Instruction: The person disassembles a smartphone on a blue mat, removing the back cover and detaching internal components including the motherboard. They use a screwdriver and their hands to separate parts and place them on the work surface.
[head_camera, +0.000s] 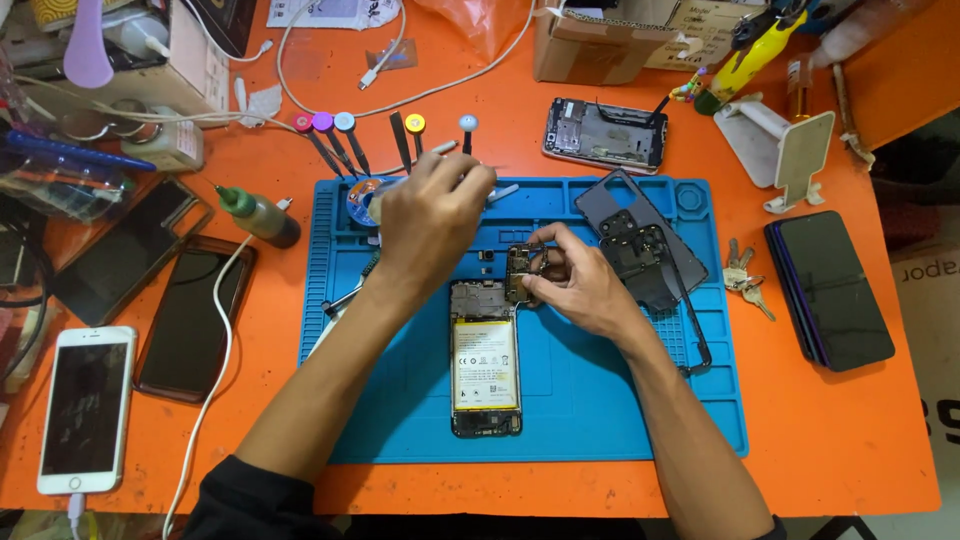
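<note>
The right hand (580, 280) pinches a small circuit board (522, 275) just above the opened phone (485, 358) on the blue mat (600, 400). The left hand (430, 220), fingers curled, grips a slim tool (440, 150) beside it.

Both forearms come up from the bottom edge, bare from the elbows on, with dark sleeves pushed up near the elbows. They lean toward each other so that the hands sit close together but apart. The left hand (432, 215) is farther from the body, back of the hand up, wrist nearly straight, its fingers (468, 178) curled in and bunched together at the far end, pinching something thin. The right hand (585, 285) lies lower and just right of the left fingers, turned inward, thumb and forefinger tips drawn together in a pinch toward the left, the other fingers loosely bent beneath.
</note>
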